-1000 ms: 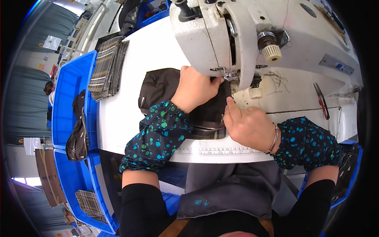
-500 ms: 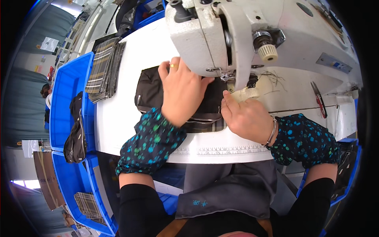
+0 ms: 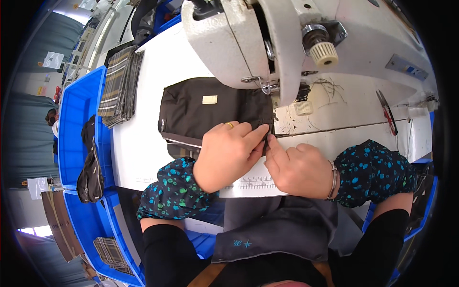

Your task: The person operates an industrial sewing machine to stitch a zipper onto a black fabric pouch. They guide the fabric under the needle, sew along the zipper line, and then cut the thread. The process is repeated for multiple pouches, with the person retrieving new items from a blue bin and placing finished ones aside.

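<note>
A dark brown fabric piece with a zipper [image 3: 191, 107] lies flat under the sewing machine [image 3: 239, 43]. A small cream label [image 3: 209, 99] sits on its upper face, and a plaid strip shows below the zipper. My left hand [image 3: 224, 155] pinches the right edge near the front corner, thumb and index finger closed on it. Against that same edge, my right hand [image 3: 299, 167] has its fingertips closed on the fabric, touching or nearly touching the left fingertips. The right end of the zipper is hidden under my left hand. The fabric's far right edge lies by the presser foot [image 3: 276, 100].
Stacked plaid pieces [image 3: 119, 86] lie at the table's left. Beyond them, a blue bin [image 3: 79, 138] holds dark zippered pieces [image 3: 91, 165]; another blue bin [image 3: 86, 215] holds plaid fabric. Red-handled scissors [image 3: 388, 112] and loose threads [image 3: 330, 91] lie right. A printed ruler [image 3: 256, 182] runs along the front edge.
My left hand has slid off the fabric's middle toward me and right, uncovering the label. My right hand has moved slightly nearer me. Both now meet at the front right edge.
</note>
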`<state>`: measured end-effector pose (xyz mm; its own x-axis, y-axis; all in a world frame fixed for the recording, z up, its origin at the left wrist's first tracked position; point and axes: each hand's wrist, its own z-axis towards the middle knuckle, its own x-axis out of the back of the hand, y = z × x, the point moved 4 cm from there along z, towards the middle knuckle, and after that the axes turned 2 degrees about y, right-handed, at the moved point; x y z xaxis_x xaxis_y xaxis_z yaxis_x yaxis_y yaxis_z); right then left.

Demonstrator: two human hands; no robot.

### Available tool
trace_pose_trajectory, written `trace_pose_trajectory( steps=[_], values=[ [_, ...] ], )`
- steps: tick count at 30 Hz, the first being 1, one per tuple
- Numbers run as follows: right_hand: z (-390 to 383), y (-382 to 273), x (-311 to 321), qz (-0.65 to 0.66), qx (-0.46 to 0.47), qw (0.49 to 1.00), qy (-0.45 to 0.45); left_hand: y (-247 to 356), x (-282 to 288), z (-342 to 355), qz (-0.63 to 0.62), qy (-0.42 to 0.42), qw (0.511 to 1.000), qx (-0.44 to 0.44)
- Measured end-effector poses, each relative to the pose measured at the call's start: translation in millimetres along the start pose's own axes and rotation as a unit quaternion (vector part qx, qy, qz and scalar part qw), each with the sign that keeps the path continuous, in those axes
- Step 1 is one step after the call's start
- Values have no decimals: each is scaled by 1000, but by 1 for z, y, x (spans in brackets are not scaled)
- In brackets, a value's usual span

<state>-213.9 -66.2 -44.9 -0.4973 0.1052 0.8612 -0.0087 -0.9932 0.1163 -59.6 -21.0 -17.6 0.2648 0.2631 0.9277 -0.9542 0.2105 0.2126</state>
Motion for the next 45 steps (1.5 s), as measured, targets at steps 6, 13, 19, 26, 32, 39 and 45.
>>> trace_pose_trajectory(
  steps=[6, 13, 19, 26, 32, 39, 45],
  values=[
    [2, -2, 0, -4, 16, 1000, -12, 10, -5, -2, 59, 23, 998, -21],
    [4, -2, -1, -2, 19, 1000, -19, 12, -7, -1, 73, 20, 997, -9],
    [7, 5, -8, -7, 8, 1000, -12, 4, -13, 6, 71, 41, 997, 3],
    [15, 23, -17, -33, -15, 999, -6, -14, -22, 24, 66, 62, 996, 15],
    [16, 26, -15, -16, -14, 1000, -7, -13, -22, 24, 51, 54, 997, 35],
    [12, 23, -17, -8, 3, 1000, 8, -14, -21, 14, -17, 88, 995, 53],
    [9, 21, -19, -4, 6, 1000, 9, -8, -21, 18, 32, 71, 997, 29]
  ],
)
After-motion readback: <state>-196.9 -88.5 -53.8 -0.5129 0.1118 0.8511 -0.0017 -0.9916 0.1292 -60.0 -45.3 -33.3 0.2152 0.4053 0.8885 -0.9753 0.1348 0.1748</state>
